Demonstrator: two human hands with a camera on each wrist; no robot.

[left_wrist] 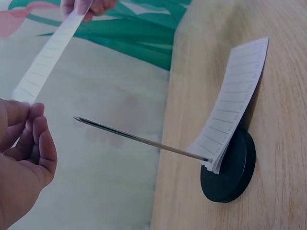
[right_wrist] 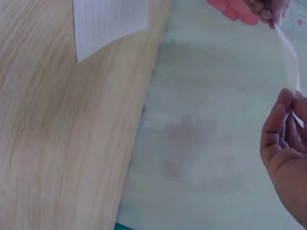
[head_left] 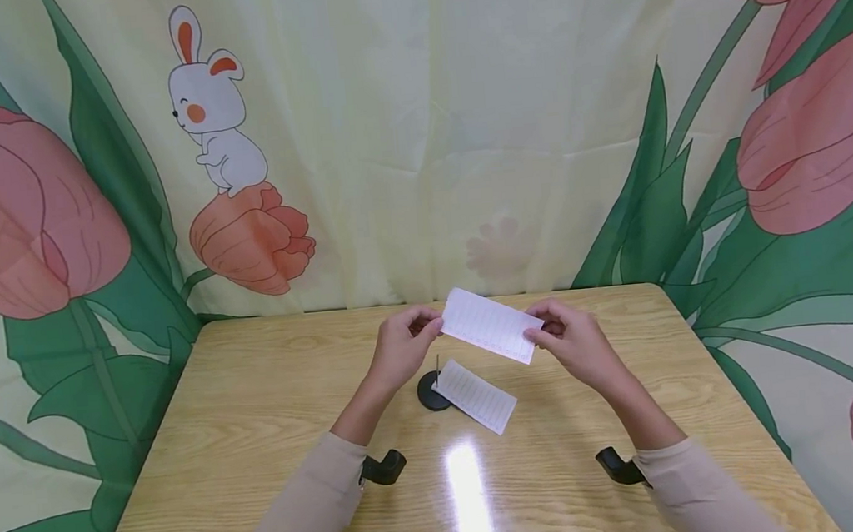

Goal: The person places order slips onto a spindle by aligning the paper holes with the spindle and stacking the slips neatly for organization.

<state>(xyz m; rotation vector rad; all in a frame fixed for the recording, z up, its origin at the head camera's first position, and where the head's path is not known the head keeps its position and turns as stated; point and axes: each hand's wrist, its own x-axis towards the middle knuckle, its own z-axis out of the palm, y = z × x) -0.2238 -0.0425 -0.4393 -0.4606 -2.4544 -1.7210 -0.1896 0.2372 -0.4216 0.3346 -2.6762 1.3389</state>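
A lined paper slip (head_left: 493,325) is held up above the table, stretched between both hands. My left hand (head_left: 405,347) pinches its left end between thumb and fingertips; my right hand (head_left: 571,342) pinches the right end. Below it stands a bill spike with a round black base (head_left: 431,395) and a thin upright metal spike (left_wrist: 139,139). Several lined slips (head_left: 478,397) are pierced near one end on that spike, low against the base, and stretch out to the right over the table. In the left wrist view the spike's pointed tip is bare, apart from the held slip.
The wooden table (head_left: 258,413) ends at a curtain (head_left: 417,150) printed with tulips and a rabbit. A black wrist-worn device (head_left: 384,468) sits at the left sleeve, another black device (head_left: 619,466) at the right. Light glares on the table's front middle.
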